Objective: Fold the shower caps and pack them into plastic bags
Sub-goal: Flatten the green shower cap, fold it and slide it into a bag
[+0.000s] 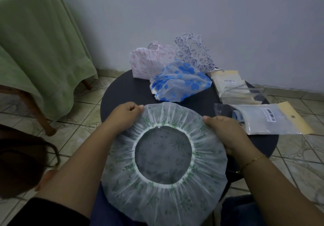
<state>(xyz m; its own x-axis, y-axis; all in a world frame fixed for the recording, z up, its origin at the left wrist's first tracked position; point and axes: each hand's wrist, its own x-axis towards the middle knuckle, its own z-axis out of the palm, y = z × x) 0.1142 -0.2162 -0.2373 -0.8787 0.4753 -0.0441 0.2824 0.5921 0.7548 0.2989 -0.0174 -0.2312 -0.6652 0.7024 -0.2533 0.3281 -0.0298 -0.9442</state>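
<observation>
A white shower cap with a green print (157, 199) is spread open and round over the near edge of a dark round table (122, 89), its elastic opening facing up. My left hand (126, 115) pinches its far left rim. My right hand (222, 129) pinches its far right rim. Farther back lie a blue-flowered cap (180, 82), a pink-printed cap (149, 61) and a purple-printed cap (194, 52). On the right lie a plastic bag (268, 118) with a blue folded cap inside and a stack of flat plastic bags (235, 87).
A green cloth (35, 50) drapes over wooden furniture at the left. A grey wall stands right behind the table. The floor is tiled (78, 120). My knees in dark blue trousers (242, 211) sit under the near edge of the cap.
</observation>
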